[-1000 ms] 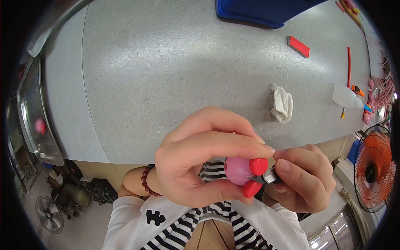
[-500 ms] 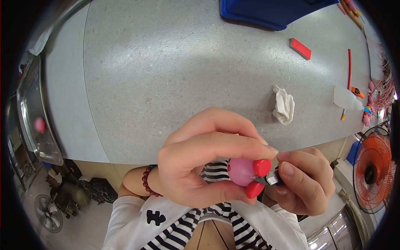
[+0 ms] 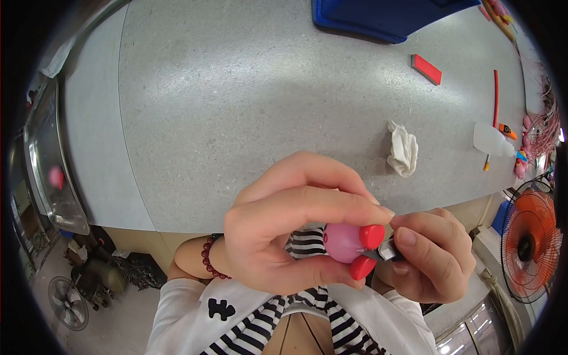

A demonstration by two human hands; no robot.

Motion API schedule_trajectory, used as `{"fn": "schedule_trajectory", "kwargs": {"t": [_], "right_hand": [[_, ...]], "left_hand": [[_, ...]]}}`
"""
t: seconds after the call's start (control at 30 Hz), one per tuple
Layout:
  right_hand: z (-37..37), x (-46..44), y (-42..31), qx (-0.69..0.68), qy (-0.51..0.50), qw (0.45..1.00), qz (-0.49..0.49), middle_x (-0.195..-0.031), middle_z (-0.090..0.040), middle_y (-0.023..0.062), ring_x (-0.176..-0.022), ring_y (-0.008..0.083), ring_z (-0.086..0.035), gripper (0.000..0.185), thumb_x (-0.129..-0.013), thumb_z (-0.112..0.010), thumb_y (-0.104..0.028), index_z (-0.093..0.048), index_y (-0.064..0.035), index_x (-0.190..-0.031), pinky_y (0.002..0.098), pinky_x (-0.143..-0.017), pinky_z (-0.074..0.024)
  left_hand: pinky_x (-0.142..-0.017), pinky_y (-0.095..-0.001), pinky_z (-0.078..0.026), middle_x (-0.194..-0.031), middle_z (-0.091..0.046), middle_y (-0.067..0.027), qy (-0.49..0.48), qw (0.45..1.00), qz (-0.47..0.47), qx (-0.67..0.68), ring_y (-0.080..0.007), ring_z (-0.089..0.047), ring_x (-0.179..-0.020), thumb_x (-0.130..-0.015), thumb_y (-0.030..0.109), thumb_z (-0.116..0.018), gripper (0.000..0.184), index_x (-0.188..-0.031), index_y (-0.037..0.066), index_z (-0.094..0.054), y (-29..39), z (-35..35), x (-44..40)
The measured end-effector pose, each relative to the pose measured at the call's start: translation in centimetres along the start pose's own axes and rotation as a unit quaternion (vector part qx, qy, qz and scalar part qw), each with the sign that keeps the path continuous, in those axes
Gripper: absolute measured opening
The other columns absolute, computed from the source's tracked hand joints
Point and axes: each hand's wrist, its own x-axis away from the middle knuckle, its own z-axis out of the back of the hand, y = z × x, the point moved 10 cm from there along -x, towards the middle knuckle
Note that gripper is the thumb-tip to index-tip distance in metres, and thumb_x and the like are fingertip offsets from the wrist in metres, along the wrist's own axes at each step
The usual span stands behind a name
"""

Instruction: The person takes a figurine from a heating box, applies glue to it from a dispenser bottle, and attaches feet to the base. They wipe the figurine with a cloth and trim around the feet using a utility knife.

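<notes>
My left hand (image 3: 296, 225) curls round a small pink figure (image 3: 342, 244) with two red feet (image 3: 371, 236), its fingers and thumb gripping the sides. Part of the figure is hidden behind the fingers. From the right, my right hand (image 3: 432, 254) pinches a craft knife with a silver metal end (image 3: 387, 250) and a short dark blade. The blade's tip reaches between the red feet and touches the pink underside, or lies very close to it. Most of the knife's handle is covered by my right fingers.
A crumpled white cloth (image 3: 403, 149) lies beyond my hands on the grey table (image 3: 236, 100). Farther off are a red block (image 3: 426, 69), a blue bin (image 3: 378, 18), a white squeeze bottle (image 3: 491, 139) and an orange cutter (image 3: 507, 131). A metal tray (image 3: 56, 195) stands left; an orange fan (image 3: 528, 241) right.
The knife and my right hand have shifted very slightly, with the blade still between the red feet. The left hand holds the figure almost unmoved.
</notes>
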Motion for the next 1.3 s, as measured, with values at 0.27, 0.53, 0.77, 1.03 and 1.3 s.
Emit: {"fn": "schedule_trajectory", "kwargs": {"t": [0.27, 0.53, 0.77, 1.03, 1.3], "right_hand": [[-0.01, 0.03, -0.18, 0.021, -0.001, 1.000, 0.005, -0.067, -0.060, 0.0105, -0.046, 0.0117, -0.052, 0.029, -0.051, -0.072, -0.013, -0.065, -0.0031, -0.077, 0.0177, -0.037, -0.0304], [0.15, -0.03, -0.07, 0.009, -0.001, 1.000, -0.003, -0.066, -0.059, 0.0104, -0.047, 0.0120, -0.053, 0.028, -0.052, -0.072, -0.013, -0.065, -0.0029, -0.076, 0.0178, -0.037, -0.0311], [0.22, -0.11, -0.02, -0.011, -0.003, 1.000, -0.007, -0.067, -0.060, 0.0106, -0.046, 0.0117, -0.052, 0.029, -0.050, -0.072, -0.011, -0.065, -0.0023, -0.077, 0.0179, -0.037, -0.0306], [0.08, -0.06, -0.09, 0.007, -0.006, 1.000, -0.010, -0.067, -0.060, 0.0113, -0.047, 0.0123, -0.053, 0.029, -0.050, -0.071, -0.012, -0.065, -0.0020, -0.077, 0.0177, -0.037, -0.0306], [-0.10, 0.01, -0.03, 0.001, -0.009, 1.000, -0.004, -0.067, -0.060, 0.0114, -0.047, 0.0123, -0.053, 0.029, -0.051, -0.072, -0.013, -0.065, -0.0019, -0.077, 0.0179, -0.037, -0.0312]], "left_hand": [[-0.062, -0.0194, -0.051, -0.093, -0.046, -0.0164, -0.008, 1.000, 0.003, 0.002, -0.0169, -0.062, -0.065, -0.060, 0.018, -0.078, 0.046, -0.091, -0.007, -0.055, 0.02, -0.04, -0.08], [-0.063, -0.0194, -0.051, -0.093, -0.047, -0.0166, -0.004, 1.000, -0.003, 0.008, -0.0169, -0.062, -0.065, -0.058, 0.017, -0.079, 0.047, -0.091, -0.006, -0.055, 0.01, 0.01, -0.07], [-0.064, -0.0204, -0.052, -0.093, -0.047, -0.0168, 0.005, 1.000, -0.004, 0.026, -0.0176, -0.062, -0.066, -0.058, 0.016, -0.079, 0.048, -0.092, -0.007, -0.054, -0.07, 0.03, 0.00], [-0.063, -0.0206, -0.052, -0.094, -0.047, -0.0169, -0.004, 1.000, -0.003, 0.027, -0.0180, -0.062, -0.067, -0.058, 0.014, -0.079, 0.047, -0.092, -0.007, -0.054, 0.00, 0.02, -0.07], [-0.064, -0.0202, -0.052, -0.094, -0.047, -0.0170, -0.005, 0.999, 0.001, 0.034, -0.0176, -0.062, -0.067, -0.058, 0.013, -0.079, 0.047, -0.093, -0.007, -0.054, -0.06, 0.08, -0.04]]}}
